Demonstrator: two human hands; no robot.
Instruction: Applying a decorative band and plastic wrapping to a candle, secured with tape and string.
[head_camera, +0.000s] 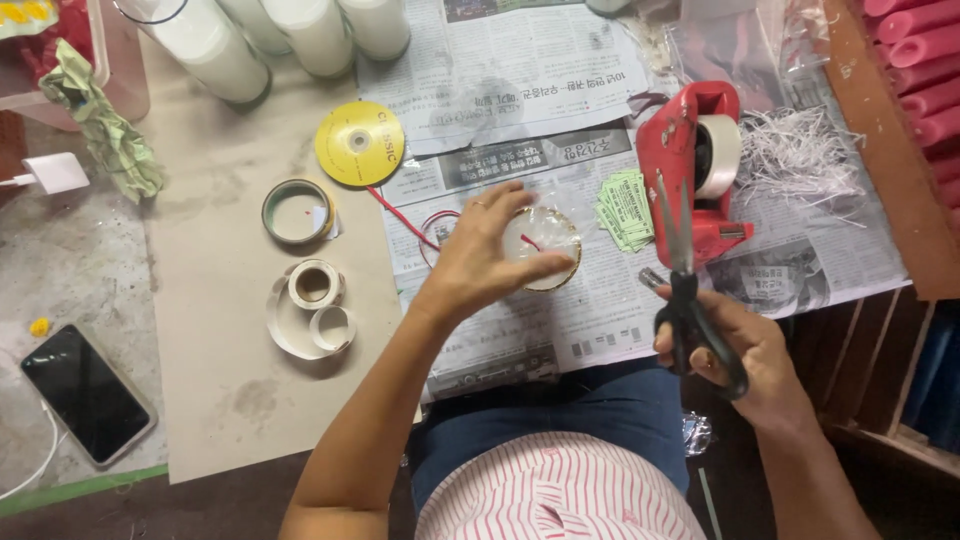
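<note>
**Wrapped round piece held, scissors raised**

Nearest the lens: a pink-and-white striped shirt and a blue lap, forearms reaching out from them over the newspaper.

Left hand: fingers curled down over a small round piece, gold at the rim and covered in clear film, pinching it from above against the newspaper, just left of a stack of green paper slips. A red string trailing from under the hand toward a yellow disc.

Right hand: closed through the black loops of the scissors, blades together and pointing up, tips in front of the red tape dispenser. Well apart from the round piece; no contact between the two.

Judged from this: wrapping of the round piece in hand, film gathered and held down, cutting tool ready but idle. Any trimming here calls for opened blades, a swing leftward and down to the film's edge, and a steady left-hand pinch clear of the blades.

Elsewhere: tape rolls on brown paper, white candles at the top, shredded paper at right, a dark phone far left.
</note>
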